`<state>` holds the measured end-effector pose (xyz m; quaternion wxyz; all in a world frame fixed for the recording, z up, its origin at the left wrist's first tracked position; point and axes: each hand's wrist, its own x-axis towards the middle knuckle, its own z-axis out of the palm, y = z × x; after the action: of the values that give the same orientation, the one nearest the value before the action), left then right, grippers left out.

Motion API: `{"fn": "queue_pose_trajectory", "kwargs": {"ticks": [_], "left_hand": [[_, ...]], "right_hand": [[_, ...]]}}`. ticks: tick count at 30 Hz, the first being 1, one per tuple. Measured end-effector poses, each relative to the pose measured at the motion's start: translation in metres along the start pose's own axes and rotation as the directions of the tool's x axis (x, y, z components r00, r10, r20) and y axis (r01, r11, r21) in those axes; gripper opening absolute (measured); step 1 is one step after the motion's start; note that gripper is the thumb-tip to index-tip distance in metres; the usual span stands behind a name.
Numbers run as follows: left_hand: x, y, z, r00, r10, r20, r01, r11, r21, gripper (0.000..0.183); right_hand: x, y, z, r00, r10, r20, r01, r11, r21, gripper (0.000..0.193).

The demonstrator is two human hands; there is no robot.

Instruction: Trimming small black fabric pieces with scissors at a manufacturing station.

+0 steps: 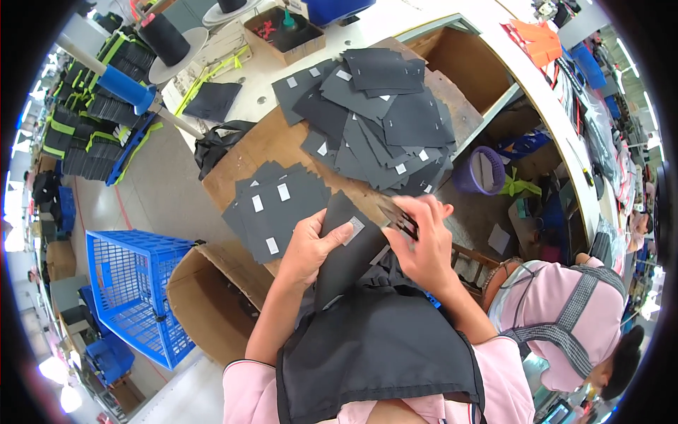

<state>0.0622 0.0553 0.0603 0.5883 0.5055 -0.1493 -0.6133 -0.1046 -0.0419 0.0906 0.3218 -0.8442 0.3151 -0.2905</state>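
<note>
My left hand (308, 247) grips a folded dark grey fabric panel (344, 267) in front of my apron, its thumb lying on a small grey-white label (354, 230). At the panel's right edge, my right hand (426, 240) is closed around metal thread snips (397, 216), their blades somewhat blurred. Left of the held panel, a spread stack of similar panels (300, 212) with white labels rests on the brown board (265, 145). A larger, untidy heap of dark panels (392, 116) covers the board's far side.
An open cardboard box (205, 300) and a blue plastic crate (134, 283) stand at left. Purple basket (480, 172) sits under the table at right. Black thread cone (166, 40) is at far left. Another person in pink (565, 318) is close on my right.
</note>
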Motion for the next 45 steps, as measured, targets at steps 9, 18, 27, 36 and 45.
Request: {"fn": "queue_pose_trajectory", "kwargs": {"ticks": [9,18,27,36,45], "left_hand": [[-0.005,-0.006,0.011,0.998,0.045,-0.043,-0.051,0.99,-0.13,0.027],[-0.012,-0.009,0.014,0.995,0.054,-0.081,-0.065,0.989,-0.134,0.027],[-0.012,-0.01,0.015,0.989,0.097,-0.108,-0.106,0.991,-0.079,0.024],[-0.003,-0.018,0.007,0.975,0.194,-0.112,-0.184,0.979,0.091,0.024],[0.0,-0.027,-0.005,1.0,-0.005,0.028,0.013,0.956,-0.294,0.046]], "right_hand": [[-0.025,0.005,0.022,0.998,-0.035,-0.046,0.037,0.998,0.05,0.037],[-0.022,0.003,0.026,0.976,-0.147,-0.163,0.146,0.989,-0.019,0.034],[-0.024,0.01,0.023,0.97,-0.127,-0.208,0.128,0.992,-0.007,0.028],[-0.008,0.04,0.006,0.945,0.262,0.194,-0.325,0.822,0.469,0.028],[0.012,0.045,0.017,0.729,0.402,0.553,-0.684,0.446,0.577,0.03]]}}
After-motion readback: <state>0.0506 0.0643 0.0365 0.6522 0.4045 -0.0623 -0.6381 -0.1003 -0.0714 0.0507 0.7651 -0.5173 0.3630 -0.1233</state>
